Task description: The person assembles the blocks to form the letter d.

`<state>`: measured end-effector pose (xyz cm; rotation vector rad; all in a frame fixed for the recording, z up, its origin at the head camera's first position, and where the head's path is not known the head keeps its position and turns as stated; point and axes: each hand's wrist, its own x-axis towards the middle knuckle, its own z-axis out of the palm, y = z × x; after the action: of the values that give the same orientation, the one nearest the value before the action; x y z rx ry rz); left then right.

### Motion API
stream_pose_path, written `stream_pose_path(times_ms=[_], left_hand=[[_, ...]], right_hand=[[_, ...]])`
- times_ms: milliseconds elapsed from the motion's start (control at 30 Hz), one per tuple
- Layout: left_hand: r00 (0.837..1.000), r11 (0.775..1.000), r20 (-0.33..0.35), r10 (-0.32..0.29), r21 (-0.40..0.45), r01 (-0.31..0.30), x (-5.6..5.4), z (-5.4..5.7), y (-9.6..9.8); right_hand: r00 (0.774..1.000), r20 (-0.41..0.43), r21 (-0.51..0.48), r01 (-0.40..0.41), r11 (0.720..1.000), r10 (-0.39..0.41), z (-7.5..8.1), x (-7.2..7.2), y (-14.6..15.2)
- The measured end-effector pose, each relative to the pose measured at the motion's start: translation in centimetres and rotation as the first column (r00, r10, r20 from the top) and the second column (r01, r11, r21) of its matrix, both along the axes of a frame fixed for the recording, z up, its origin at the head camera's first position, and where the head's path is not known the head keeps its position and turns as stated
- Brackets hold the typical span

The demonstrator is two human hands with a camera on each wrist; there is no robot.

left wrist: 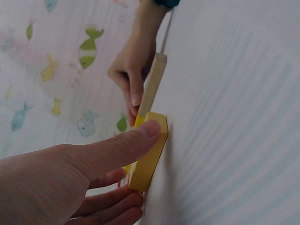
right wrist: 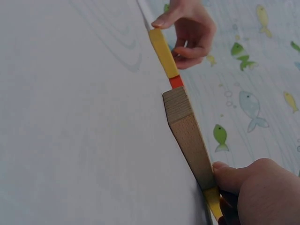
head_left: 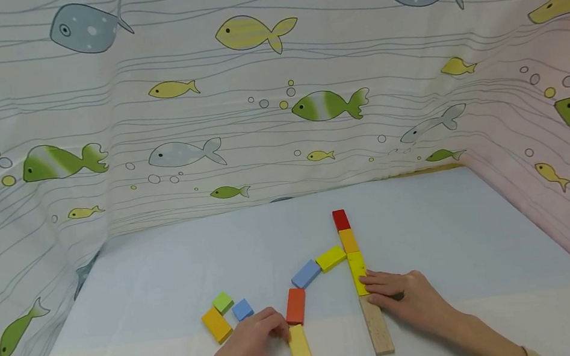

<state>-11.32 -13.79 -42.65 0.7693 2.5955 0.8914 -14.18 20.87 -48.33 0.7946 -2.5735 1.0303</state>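
My left hand holds a pale yellow block by its ends, thumb at the near end and fingers toward the far one. In the left wrist view the thumb lies across one end of this block. The far end of it meets a red-orange block. On the right, my right hand touches the side of a straight row with extended fingers. Its fingertips are at a bright yellow block, and its thumb is at a long plain wooden block, also in the right wrist view.
A blue block and a yellow block curve from the red-orange block to the row. An orange block and a dark red block top the row. Left lie a green cube, a blue cube and an orange block.
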Motion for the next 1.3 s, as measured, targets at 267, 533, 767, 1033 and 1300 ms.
stream_pose_path(times_ms=[267,533,767,1033,1300], left_hand=[[1.000,1.000,0.007,0.015,-0.014,-0.015,0.0,-0.1,0.2],[1.000,1.000,0.004,0.019,-0.014,-0.019,-0.1,-0.1,0.2],[1.000,1.000,0.004,0.020,-0.007,-0.020,-0.2,-0.3,0.1],[0.999,0.999,0.043,-0.003,0.048,0.001,-0.6,-0.6,-0.6],[0.997,0.992,0.076,-0.010,0.127,0.000,-1.8,0.1,-3.4]], right_hand=[[1.000,0.006,0.007,0.001,1.000,-0.001,0.1,0.0,0.0],[1.000,0.018,0.009,0.005,1.000,-0.005,0.1,0.0,0.0],[1.000,0.018,0.018,0.006,1.000,-0.007,0.2,0.1,0.0],[1.000,-0.002,-0.005,0.008,1.000,-0.008,0.1,0.0,-0.1],[1.000,0.021,-0.006,0.011,1.000,-0.011,0.1,0.0,-0.1]])
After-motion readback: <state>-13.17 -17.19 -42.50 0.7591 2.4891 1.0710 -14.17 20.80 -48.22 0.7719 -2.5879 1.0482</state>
